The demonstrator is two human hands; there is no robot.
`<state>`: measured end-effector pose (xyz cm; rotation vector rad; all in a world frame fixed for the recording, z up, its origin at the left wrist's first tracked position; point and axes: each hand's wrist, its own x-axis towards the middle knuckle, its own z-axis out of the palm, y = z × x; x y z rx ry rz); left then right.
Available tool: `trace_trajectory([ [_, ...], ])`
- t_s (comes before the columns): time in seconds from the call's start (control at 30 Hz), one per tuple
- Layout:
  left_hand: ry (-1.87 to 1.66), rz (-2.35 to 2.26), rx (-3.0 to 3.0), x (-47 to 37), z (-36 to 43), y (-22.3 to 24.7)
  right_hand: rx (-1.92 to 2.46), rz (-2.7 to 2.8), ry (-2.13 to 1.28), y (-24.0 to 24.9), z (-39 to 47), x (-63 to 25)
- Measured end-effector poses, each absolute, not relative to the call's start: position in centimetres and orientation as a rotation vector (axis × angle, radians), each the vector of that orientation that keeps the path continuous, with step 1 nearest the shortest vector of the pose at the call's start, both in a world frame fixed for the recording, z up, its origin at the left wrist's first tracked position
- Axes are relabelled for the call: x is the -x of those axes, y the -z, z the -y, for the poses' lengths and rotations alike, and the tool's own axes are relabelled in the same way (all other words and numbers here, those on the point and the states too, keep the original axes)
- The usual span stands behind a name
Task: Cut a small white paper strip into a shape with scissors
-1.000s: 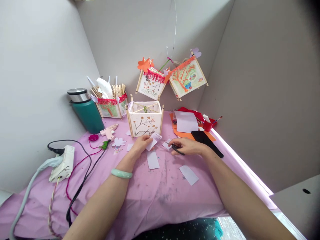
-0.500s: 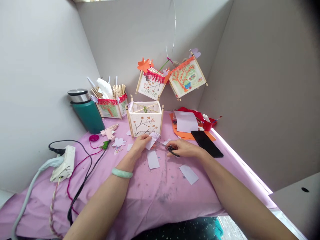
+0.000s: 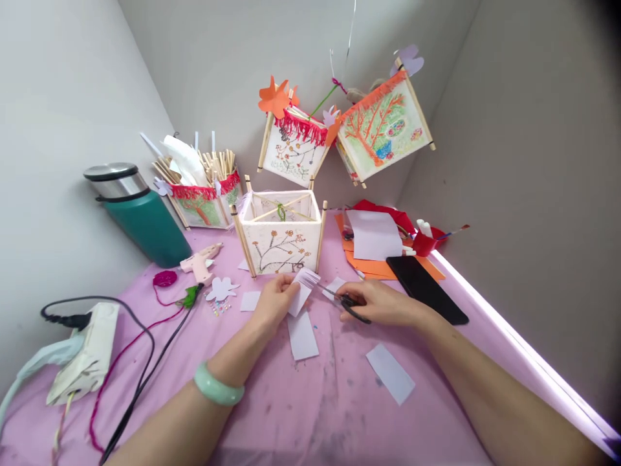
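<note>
My left hand (image 3: 277, 299), with a pale green bangle on its wrist, pinches a small lilac paper strip (image 3: 299, 303) whose upper end is cut into a fringe. My right hand (image 3: 376, 303) is closed around black-handled scissors (image 3: 353, 305), their blades pointing left to the fringed end. Just behind the paper stands a square white lantern (image 3: 284, 243) with wooden corner sticks and a painted branch. Another lilac paper piece (image 3: 303, 338) lies below my left hand, and one more paper piece (image 3: 391, 373) lies nearer me on the right.
Two decorated lanterns (image 3: 383, 129) hang at the back. On the left are a teal bottle (image 3: 148, 223), a pink glue gun (image 3: 198, 264), a paper flower (image 3: 223, 289) and a power strip (image 3: 87, 356) with cables. A black phone (image 3: 427, 289) and orange paper (image 3: 369, 268) lie right.
The view has come closer to the table, so things look larger. My left hand still holds the fringed paper; the scissors remain in my right hand, their blades beside the fringe.
</note>
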<state>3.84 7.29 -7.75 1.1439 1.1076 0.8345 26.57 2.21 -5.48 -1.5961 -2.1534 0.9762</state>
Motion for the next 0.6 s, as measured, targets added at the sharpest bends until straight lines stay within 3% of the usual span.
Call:
trace_trajectory([
  [0.27, -0.762, -1.181, -1.126, -3.7, -6.8, 9.2, 1.519, 1.938, -1.050, 6.5, -1.8, -26.7],
  [0.6, -0.523, -1.363, -1.405, -2.7, -6.0, 10.3, 1.473, 2.037, -0.599, 8.8, -2.5, -27.3],
])
